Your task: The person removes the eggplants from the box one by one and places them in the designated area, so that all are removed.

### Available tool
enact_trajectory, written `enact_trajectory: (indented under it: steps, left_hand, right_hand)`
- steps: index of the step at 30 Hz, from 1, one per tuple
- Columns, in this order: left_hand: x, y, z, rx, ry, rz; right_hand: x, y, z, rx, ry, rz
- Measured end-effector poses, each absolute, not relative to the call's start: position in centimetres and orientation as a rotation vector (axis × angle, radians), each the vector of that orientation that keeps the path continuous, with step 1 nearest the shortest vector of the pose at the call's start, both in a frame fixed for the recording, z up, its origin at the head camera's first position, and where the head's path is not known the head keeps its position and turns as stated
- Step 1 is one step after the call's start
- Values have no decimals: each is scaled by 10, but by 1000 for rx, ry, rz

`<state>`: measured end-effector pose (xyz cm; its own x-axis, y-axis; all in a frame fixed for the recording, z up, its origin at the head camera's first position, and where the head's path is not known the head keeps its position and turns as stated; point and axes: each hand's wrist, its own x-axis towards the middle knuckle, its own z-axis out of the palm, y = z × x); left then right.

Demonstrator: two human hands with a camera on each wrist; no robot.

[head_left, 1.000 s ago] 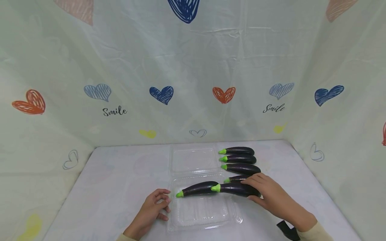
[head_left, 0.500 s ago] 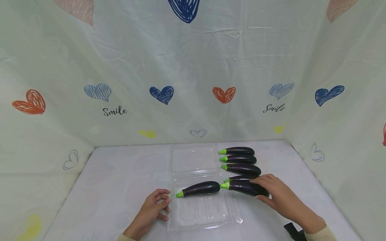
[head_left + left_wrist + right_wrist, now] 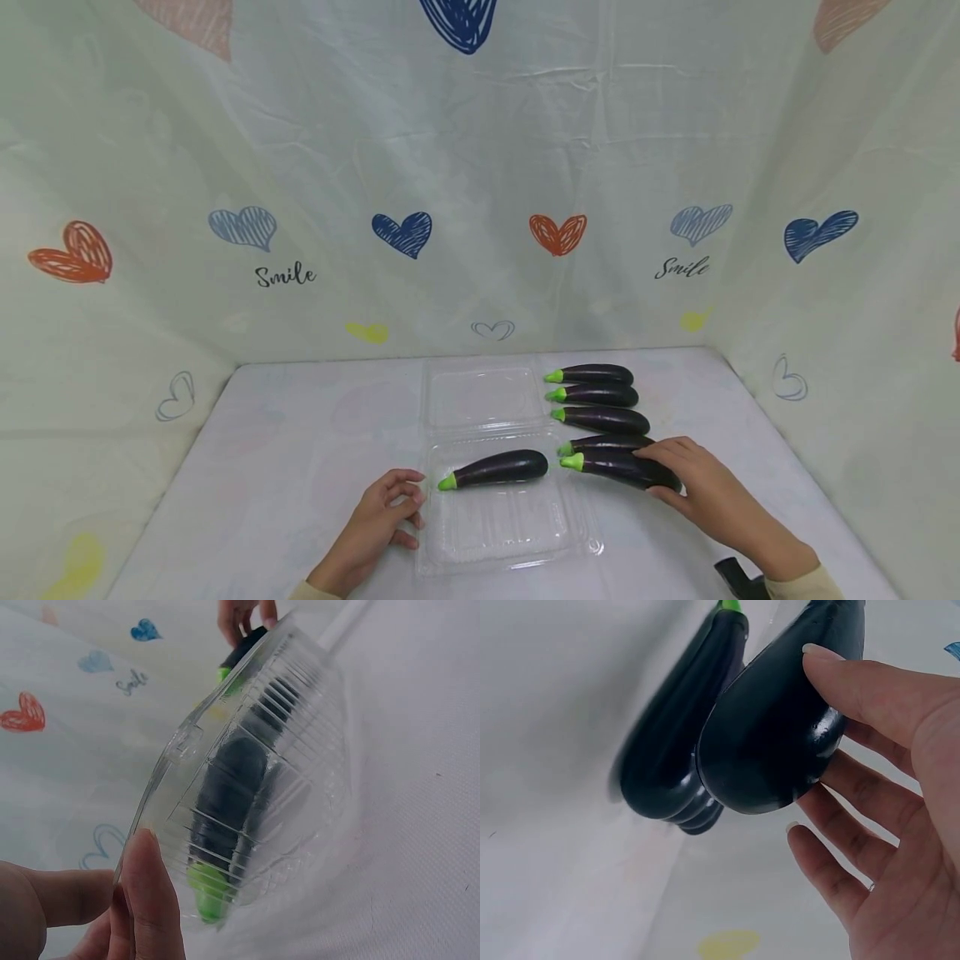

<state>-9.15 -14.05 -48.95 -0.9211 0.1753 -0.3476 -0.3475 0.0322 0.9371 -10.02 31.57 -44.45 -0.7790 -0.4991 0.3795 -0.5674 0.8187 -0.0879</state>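
My right hand holds an eggplant by its thick end, thumb on one side and fingers on the other. Its green stem points left. In the right wrist view the held eggplant stands out above the others. A clear plastic clamshell container lies opened flat, and another eggplant rests in its near half. At the container's left edge, my left hand pinches the rim; the left wrist view shows the thumb and fingers on either side of it.
Just behind the held eggplant lies another eggplant, partly covered by it. Farther back, several eggplants lie in a column beside the container's lid. A black strap shows at the right wrist. Heart-printed cloth walls enclose the white table.
My right hand has moved right with its eggplant, away from over the container toward the row. The left hand and the eggplant in the container have stayed in place.
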Motion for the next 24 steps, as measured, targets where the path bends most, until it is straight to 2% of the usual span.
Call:
enact_trajectory:
  steps: [24]
  left_hand:
    - [-91, -139, -488, -194, 1964, 1952]
  right_hand:
    - [-100, 336, -461, 615, -2781, 320]
